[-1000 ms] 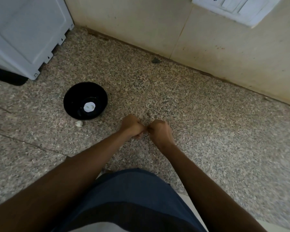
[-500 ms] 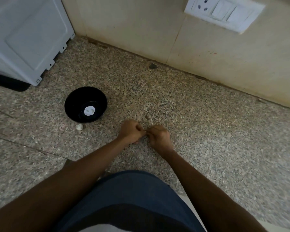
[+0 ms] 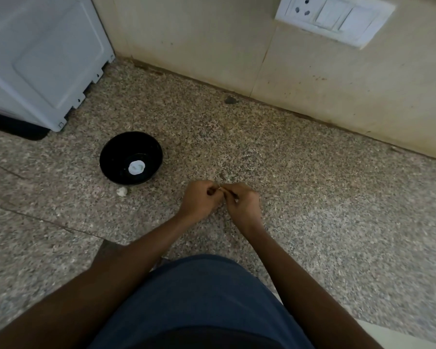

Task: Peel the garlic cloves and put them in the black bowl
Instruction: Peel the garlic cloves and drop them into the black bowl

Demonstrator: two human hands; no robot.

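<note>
My left hand [image 3: 199, 200] and my right hand [image 3: 242, 202] meet fingertip to fingertip over the speckled counter, pinching a small garlic clove [image 3: 220, 189] between them; most of the clove is hidden by the curled fingers. The black bowl [image 3: 118, 149] stands to the left of my hands, with a white peeled piece of garlic [image 3: 136, 168] lying on its bottom. Another small white garlic clove [image 3: 122, 191] lies on the counter just in front of the bowl.
A white appliance [image 3: 43, 56] stands at the back left corner. The beige wall [image 3: 237, 46] runs along the back and carries a white switch plate [image 3: 335, 18]. Bits of peel [image 3: 223, 175] lie just beyond my hands. My blue clothing [image 3: 199, 298] fills the bottom.
The view has tilted a little, so the wall plate shows more. My hands stay together on the clove, their fingers working slightly.
</note>
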